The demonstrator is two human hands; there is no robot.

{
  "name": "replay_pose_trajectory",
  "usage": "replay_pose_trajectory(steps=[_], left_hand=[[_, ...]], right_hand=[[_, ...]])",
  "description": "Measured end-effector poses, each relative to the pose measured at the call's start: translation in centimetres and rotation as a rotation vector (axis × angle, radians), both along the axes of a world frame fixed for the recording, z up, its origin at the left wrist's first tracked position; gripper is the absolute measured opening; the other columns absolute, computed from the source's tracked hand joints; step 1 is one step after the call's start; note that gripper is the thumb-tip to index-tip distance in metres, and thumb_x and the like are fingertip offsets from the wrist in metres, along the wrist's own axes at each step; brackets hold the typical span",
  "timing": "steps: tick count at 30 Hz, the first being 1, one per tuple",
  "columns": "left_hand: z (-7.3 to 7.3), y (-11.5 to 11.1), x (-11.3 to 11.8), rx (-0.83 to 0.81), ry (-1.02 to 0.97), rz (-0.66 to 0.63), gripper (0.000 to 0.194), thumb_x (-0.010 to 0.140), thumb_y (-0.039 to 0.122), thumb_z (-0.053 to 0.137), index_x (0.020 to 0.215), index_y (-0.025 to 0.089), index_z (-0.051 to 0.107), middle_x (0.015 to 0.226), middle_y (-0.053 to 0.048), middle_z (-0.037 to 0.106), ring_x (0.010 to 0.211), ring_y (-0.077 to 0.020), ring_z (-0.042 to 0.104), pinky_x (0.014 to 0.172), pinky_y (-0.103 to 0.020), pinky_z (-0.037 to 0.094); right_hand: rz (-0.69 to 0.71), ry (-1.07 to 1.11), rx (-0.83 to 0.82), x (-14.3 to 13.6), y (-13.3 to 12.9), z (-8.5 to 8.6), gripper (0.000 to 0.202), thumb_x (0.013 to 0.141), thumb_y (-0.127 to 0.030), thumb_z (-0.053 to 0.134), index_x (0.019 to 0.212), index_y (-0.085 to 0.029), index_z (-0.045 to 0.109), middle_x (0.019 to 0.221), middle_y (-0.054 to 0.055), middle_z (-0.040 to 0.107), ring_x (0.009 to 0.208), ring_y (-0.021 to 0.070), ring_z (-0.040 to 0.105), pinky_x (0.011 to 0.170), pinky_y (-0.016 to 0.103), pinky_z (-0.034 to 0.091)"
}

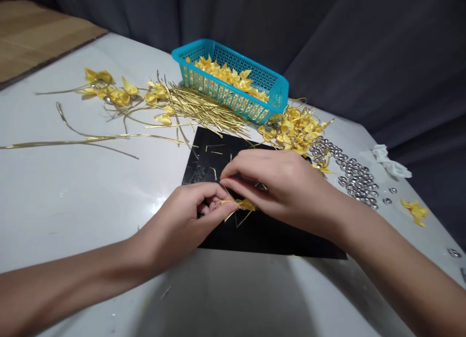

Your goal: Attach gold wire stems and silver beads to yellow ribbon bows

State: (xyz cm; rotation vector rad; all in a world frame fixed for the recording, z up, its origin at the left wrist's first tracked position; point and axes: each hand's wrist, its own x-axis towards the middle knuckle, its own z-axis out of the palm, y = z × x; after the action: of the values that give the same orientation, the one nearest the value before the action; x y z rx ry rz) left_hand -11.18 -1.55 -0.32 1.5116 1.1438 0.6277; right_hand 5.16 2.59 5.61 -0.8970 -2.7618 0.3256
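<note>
Over a black mat [262,235], my left hand [192,210] pinches a yellow ribbon flower [246,205] by its thin gold wire, between thumb and forefinger. My right hand [276,176] arches above the flower from the right, its thumb and forefinger pressed together at the upper end of the thin wire. The flower's far side is partly covered by my right hand. Short gold wire clippings [214,173] lie on the mat.
A blue basket [233,60] of yellow ribbon flowers stands behind the mat. Gold wires [204,109] lie before it. Finished-looking flowers [298,126], silver rings [355,176], a loose flower [415,211] and a white cloth [391,162] are at right; wired flowers [112,92] at left.
</note>
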Motion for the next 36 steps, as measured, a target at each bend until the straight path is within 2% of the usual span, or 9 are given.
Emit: replay_pose_trajectory(steps=[6, 12, 16, 18, 23, 25, 30, 33, 36], left_hand=[[0.3, 0.1, 0.1, -0.021, 0.005, 0.031, 0.023, 0.082, 0.034, 0.052, 0.072, 0.016, 0.061, 0.06, 0.004, 0.048, 0.056, -0.0096, 0.039, 0.049, -0.02, 0.03], [0.4, 0.0, 0.1, -0.084, -0.047, 0.082, 0.024, 0.081, 0.038, 0.053, 0.073, 0.017, 0.06, 0.062, 0.003, 0.051, 0.058, -0.0105, 0.041, 0.05, -0.021, 0.03], [0.6, 0.0, 0.0, -0.126, -0.114, 0.17, 0.022, 0.081, 0.036, 0.056, 0.071, 0.017, 0.059, 0.062, 0.004, 0.049, 0.057, -0.0094, 0.039, 0.05, -0.02, 0.03], [0.7, 0.1, 0.0, -0.127, -0.137, 0.19, 0.022, 0.081, 0.036, 0.057, 0.07, 0.017, 0.059, 0.062, 0.004, 0.049, 0.059, -0.0092, 0.04, 0.052, -0.019, 0.031], [0.8, 0.3, -0.1, -0.121, -0.159, 0.207, 0.021, 0.081, 0.035, 0.058, 0.069, 0.017, 0.06, 0.062, 0.004, 0.05, 0.059, -0.0089, 0.041, 0.052, -0.018, 0.032], [0.8, 0.4, -0.1, -0.114, -0.153, 0.211, 0.021, 0.081, 0.034, 0.058, 0.07, 0.017, 0.061, 0.062, 0.004, 0.052, 0.059, -0.0088, 0.042, 0.052, -0.018, 0.032], [1.0, 0.2, 0.0, -0.141, -0.124, 0.157, 0.022, 0.079, 0.035, 0.057, 0.068, 0.016, 0.059, 0.064, 0.002, 0.055, 0.059, -0.0104, 0.045, 0.052, -0.021, 0.032], [1.0, 0.1, 0.0, -0.136, -0.092, 0.145, 0.022, 0.079, 0.035, 0.056, 0.067, 0.016, 0.058, 0.063, 0.002, 0.055, 0.058, -0.0106, 0.044, 0.052, -0.022, 0.032], [0.8, 0.2, -0.1, -0.131, -0.105, 0.165, 0.022, 0.079, 0.035, 0.056, 0.067, 0.017, 0.059, 0.062, 0.003, 0.052, 0.058, -0.0101, 0.042, 0.051, -0.021, 0.031]], right_hand=[[-0.072, 0.074, -0.046, 0.5, 1.1, -1.7, 0.012, 0.085, -0.016, 0.054, 0.08, -0.013, 0.065, 0.067, 0.0, 0.06, 0.056, 0.0081, 0.047, 0.057, 0.021, 0.032], [-0.134, 0.023, 0.009, 1.2, 0.6, -1.5, 0.011, 0.084, -0.014, 0.052, 0.08, -0.015, 0.063, 0.069, 0.001, 0.06, 0.055, 0.0086, 0.047, 0.055, 0.022, 0.033], [-0.195, 0.017, 0.115, 2.0, -0.8, -0.8, 0.011, 0.087, -0.016, 0.049, 0.082, -0.017, 0.059, 0.075, 0.002, 0.063, 0.059, 0.0097, 0.052, 0.055, 0.021, 0.036], [-0.212, 0.004, 0.194, 2.3, -1.9, -0.6, 0.011, 0.087, -0.017, 0.048, 0.082, -0.018, 0.058, 0.071, 0.0, 0.061, 0.055, 0.0087, 0.051, 0.052, 0.021, 0.035], [-0.163, -0.027, 0.304, 2.4, -4.3, -1.2, 0.022, 0.088, -0.015, 0.042, 0.07, -0.018, 0.056, 0.054, -0.004, 0.044, 0.041, 0.0077, 0.033, 0.041, 0.023, 0.022], [-0.139, 0.001, 0.311, 2.2, -4.7, -1.6, 0.024, 0.087, -0.013, 0.042, 0.067, -0.018, 0.053, 0.053, -0.004, 0.043, 0.041, 0.0075, 0.031, 0.041, 0.023, 0.021], [-0.295, 0.052, 0.24, 1.4, -4.5, -1.4, 0.016, 0.088, -0.016, 0.046, 0.075, -0.02, 0.056, 0.061, -0.002, 0.056, 0.047, 0.0077, 0.048, 0.043, 0.022, 0.029], [-0.292, 0.114, 0.178, 0.8, -4.3, -1.0, 0.012, 0.088, -0.015, 0.047, 0.082, -0.02, 0.056, 0.069, -0.002, 0.061, 0.056, 0.0078, 0.055, 0.048, 0.02, 0.037], [-0.3, 0.101, 0.127, 0.6, -4.6, -1.0, 0.015, 0.089, -0.016, 0.045, 0.08, -0.019, 0.056, 0.069, -0.001, 0.061, 0.058, 0.0086, 0.056, 0.048, 0.022, 0.036]])
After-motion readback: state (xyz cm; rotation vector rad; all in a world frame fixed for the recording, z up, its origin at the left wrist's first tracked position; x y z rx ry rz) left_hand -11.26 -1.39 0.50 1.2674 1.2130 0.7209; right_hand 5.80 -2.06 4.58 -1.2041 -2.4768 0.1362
